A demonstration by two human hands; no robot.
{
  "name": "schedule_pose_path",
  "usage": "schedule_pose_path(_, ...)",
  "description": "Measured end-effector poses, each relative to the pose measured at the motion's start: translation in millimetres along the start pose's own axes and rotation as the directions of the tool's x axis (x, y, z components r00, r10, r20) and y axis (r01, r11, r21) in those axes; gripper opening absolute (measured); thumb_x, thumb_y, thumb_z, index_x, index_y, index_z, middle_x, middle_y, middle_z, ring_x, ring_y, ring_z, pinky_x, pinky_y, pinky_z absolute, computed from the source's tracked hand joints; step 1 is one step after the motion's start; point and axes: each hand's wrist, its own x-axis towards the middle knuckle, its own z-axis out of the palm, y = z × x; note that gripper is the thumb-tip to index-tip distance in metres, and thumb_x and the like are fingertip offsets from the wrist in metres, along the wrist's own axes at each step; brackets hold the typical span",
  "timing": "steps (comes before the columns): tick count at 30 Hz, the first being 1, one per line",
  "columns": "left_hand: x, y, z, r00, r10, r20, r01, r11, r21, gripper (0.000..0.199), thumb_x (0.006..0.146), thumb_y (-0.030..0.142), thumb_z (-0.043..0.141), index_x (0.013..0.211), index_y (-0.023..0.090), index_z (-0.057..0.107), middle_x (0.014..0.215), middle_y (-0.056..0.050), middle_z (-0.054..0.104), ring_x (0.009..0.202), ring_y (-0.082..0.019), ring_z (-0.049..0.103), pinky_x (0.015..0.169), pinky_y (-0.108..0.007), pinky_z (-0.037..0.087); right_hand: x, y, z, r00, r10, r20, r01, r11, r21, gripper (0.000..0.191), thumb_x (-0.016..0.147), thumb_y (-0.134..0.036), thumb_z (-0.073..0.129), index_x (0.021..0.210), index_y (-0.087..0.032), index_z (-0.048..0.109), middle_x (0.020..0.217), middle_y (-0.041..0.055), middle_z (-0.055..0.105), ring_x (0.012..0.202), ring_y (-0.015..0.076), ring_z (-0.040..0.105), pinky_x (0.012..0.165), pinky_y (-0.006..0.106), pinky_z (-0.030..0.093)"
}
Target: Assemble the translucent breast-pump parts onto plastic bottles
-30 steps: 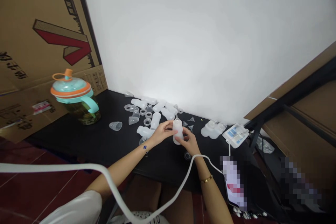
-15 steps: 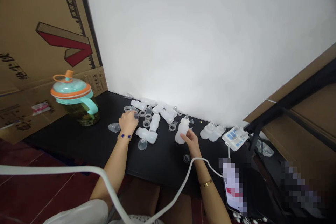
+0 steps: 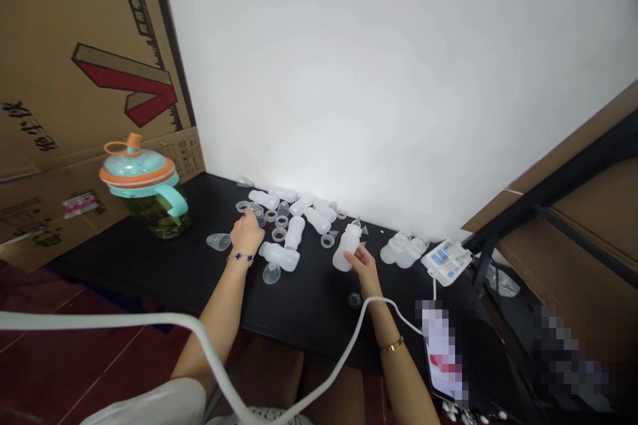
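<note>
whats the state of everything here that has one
right hand, closed around the bottle
translucent baby bottle, tilted, held
left hand, fingers down over clear parts, hold unclear
second baby bottle, on its side
clear collar ring, lying flat
teal-lidded jug, upright, lid on

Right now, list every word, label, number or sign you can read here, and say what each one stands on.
Black characters on the cardboard sheet: too blurred and slanted to read.
Red arrow-shaped mark on the cardboard: a sign, no words.
Small print block on the cardboard: too small to read.
Small sticker on the cardboard: too small to read.
White packet: print too small to read.
Pixelated screen: blurred out.
</note>
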Motion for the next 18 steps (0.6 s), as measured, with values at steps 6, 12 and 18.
schedule_pose_path(6, -3.1, 5.0, -0.3, 0.977, 0.091, -0.192, -0.111, 0.989, -0.095, 0.042, 0.081, 0.020, 0.058, 0.123, 0.013, 0.055, 0.116, -0.020, 0.066, 0.110, -0.037, 0.063, 0.088, -0.042, 0.051, -0.2, -2.9, 1.3, 1.000, -0.017, -0.015, 0.017, 1.000, -0.014, 0.050, 0.071, -0.047, 0.082, 0.112, -0.021, 0.071, 0.109, 0.0078, 0.076, 0.101, 0.0314, 0.069, 0.072, 0.035, 0.056)
schedule_pose_path(12, -7.7, 20.8, 9.2, 0.904, 0.308, -0.296, -0.398, 0.859, -0.323, 0.034, 0.093, 0.025, 0.047, 0.121, 0.016, 0.063, 0.128, -0.015, 0.063, 0.127, -0.029, 0.053, 0.114, -0.040, 0.036, 1.6, -0.3, 0.6, 0.996, -0.067, -0.058, 0.068, 0.997, 0.028, 0.047, 0.068, -0.041, 0.085, 0.108, -0.022, 0.069, 0.114, 0.0077, 0.074, 0.106, 0.0286, 0.067, 0.085, 0.037, 0.055)
schedule_pose_path(18, -11.9, 35.5, 14.9, 0.928, 0.341, 0.154, 0.035, 0.330, -0.943, 0.041, 0.084, 0.037, 0.065, 0.117, 0.013, 0.069, 0.122, -0.014, 0.070, 0.121, -0.031, 0.061, 0.107, -0.045, 0.047, 0.7, -2.1, -1.1, 0.997, 0.074, 0.009, -0.075, 0.985, 0.158, 0.053, 0.072, -0.045, 0.077, 0.118, -0.021, 0.066, 0.113, 0.0101, 0.073, 0.095, 0.0313, 0.070, 0.059, 0.034, 0.059)
